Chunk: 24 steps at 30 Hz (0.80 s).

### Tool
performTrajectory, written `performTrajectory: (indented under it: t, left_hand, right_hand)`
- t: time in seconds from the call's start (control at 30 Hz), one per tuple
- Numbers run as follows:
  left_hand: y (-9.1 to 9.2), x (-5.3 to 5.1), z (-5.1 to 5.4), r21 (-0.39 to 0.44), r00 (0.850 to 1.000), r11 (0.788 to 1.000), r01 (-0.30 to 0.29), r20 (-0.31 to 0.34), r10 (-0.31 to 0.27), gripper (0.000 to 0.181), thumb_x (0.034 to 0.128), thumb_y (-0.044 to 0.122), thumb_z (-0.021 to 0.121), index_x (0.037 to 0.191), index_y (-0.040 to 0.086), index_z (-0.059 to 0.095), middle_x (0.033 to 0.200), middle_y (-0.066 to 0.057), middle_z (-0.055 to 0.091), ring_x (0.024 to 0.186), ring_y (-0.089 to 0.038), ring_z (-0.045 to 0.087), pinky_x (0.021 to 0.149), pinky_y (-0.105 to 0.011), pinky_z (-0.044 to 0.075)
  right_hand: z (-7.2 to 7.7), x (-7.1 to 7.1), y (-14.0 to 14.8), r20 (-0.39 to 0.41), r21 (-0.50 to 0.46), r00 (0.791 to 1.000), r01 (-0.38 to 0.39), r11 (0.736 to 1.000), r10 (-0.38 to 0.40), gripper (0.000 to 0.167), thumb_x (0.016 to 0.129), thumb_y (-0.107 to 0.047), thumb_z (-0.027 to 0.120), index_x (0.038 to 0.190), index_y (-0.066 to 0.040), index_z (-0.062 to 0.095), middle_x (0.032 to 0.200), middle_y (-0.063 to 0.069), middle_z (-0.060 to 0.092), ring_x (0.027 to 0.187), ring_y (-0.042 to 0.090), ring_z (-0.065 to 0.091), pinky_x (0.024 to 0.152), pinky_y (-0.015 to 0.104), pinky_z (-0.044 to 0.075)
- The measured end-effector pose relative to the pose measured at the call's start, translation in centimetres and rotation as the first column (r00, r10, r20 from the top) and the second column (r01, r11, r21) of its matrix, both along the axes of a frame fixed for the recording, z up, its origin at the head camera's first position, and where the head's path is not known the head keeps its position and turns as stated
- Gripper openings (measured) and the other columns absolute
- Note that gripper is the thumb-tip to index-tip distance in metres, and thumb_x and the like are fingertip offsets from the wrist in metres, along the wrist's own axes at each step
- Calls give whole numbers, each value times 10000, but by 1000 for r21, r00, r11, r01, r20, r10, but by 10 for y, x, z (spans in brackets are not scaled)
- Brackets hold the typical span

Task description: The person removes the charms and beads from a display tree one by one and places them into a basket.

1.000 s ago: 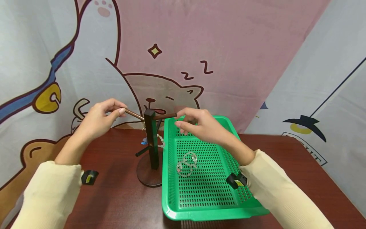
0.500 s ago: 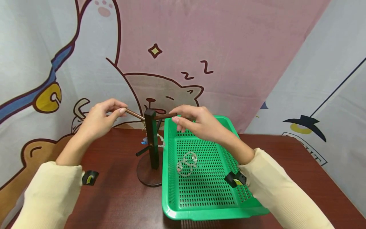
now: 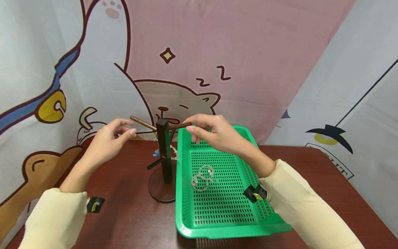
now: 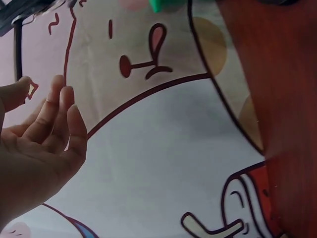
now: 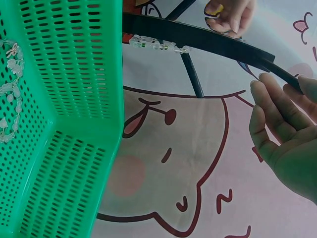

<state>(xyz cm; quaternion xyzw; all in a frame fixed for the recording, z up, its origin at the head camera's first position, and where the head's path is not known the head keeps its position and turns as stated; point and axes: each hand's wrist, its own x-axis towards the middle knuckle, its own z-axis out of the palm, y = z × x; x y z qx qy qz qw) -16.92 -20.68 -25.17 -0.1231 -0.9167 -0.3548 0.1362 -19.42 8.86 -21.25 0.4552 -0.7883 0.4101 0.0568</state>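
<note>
Your left grip [image 3: 109,139] released the brown peg [image 3: 143,123], loosely parted, empty. Right grip [image 3: 217,133] pinches the darker peg [image 3: 176,127]; steady the post [image 3: 164,154].

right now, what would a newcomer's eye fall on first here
Probably the bright green basket on the table, with clear beaded loops inside. Next, the dark stand beside it: the right hand pinches the tip of one upper rod while the left hand is near another rod. Behind them is a cartoon-printed cloth.
</note>
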Motion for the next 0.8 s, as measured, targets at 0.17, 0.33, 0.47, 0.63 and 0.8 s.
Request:
performTrajectory:
  t: [0.17,0.33,0.47,0.63,0.8]
  left_hand:
    - [3,8,-18,7,998,999,38,44,-38,293,940,343,504,1063,92,591,889,-44,657,829,-191,590,673,-358,418]
    - [11,21,-28,15,996,997,80,44,-80,217,928,299,541,1011,111,611,855,-4,647,764,-150,579,630,-318,430]
    - [19,32,-33,31,992,992,120,22,-120,173,906,264,583,984,114,620,829,34,634,714,-123,563,611,-283,435]
    - [27,42,-37,41,989,989,145,-1,-145,149,861,252,648,934,123,630,796,77,622,700,-87,568,625,-274,452]
    - [32,48,-38,40,990,990,137,-40,-135,118,823,239,692,848,155,614,732,94,593,653,-65,552,603,-264,445]
  right_hand:
    - [0,0,0,-3,-1,1000,0,1000,0,188,909,-51,548,1078,-3,617,660,-32,596,627,99,584,585,287,444]
    - [0,1,0,-5,0,1000,1,1000,-1,190,908,-46,545,1078,6,613,662,-38,601,633,98,587,597,289,445]
    - [1,1,0,-3,1,1000,5,1000,-5,190,905,-43,549,1076,6,615,661,-38,601,633,103,589,608,291,452]
    - [2,2,0,1,1,1000,4,1000,-4,191,901,-47,557,1076,0,619,662,-34,602,634,103,591,607,291,458]
    - [2,3,1,5,-1,1000,4,1000,-4,193,900,-49,561,1077,2,618,663,-31,606,635,107,592,615,303,461]
